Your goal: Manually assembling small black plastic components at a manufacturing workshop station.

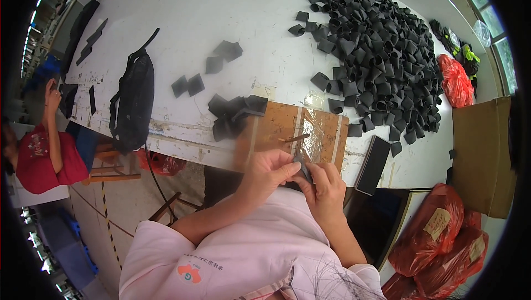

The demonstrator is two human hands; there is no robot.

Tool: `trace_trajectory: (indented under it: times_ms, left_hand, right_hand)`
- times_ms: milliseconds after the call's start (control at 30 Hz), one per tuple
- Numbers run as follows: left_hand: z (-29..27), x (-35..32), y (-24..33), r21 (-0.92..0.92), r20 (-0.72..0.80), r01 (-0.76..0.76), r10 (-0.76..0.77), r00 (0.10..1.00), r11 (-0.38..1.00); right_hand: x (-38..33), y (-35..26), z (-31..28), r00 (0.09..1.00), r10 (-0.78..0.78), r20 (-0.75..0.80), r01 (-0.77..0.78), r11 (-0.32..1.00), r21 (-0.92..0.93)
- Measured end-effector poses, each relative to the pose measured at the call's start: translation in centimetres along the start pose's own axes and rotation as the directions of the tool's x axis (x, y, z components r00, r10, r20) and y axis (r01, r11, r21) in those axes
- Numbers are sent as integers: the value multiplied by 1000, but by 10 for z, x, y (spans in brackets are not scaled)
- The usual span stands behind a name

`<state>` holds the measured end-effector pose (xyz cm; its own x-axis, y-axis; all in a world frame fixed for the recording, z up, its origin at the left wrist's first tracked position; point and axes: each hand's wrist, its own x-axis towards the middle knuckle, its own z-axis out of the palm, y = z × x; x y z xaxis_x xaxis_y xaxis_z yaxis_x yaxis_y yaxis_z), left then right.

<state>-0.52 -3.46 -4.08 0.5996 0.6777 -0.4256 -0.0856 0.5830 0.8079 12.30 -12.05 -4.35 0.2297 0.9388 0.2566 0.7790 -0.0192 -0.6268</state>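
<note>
Close to my body, at the front edge of the table, both hands work on one small dark grey fabric piece (302, 163). My left hand (271, 171) pinches it between thumb and fingers from the left. On its other side my right hand (325, 190) grips it with curled fingers, which hide part of it. Just beyond lies a brown board (279, 126) with clear tape on it and a thin brown stick (296, 138). Several flat black fabric pieces (235, 113) are heaped at the board's left edge.
A big pile of black fabric loops (381, 56) covers the table's right side. A black flat oblong device (373, 164) lies near the front edge. On the left rests a black bag (133, 101). Red plastic bags (428, 233) and a cardboard box (481, 156) stand right. Another person (50, 153) sits far left.
</note>
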Motion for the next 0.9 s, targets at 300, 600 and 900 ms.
trace_trajectory:
  times_ms: [300,600,900]
  left_hand:
    - [-1,-4,20,432,153,-238,190,970,870]
    - [0,5,-2,769,100,-487,674,732,414]
    - [5,14,17,-206,-86,-100,83,993,973]
  right_hand:
    - [13,-16,-11,992,28,-119,9,955,296]
    - [24,-13,4,932,-308,-192,280,947,-158]
    - [36,2,21,937,-160,-311,150,987,-56]
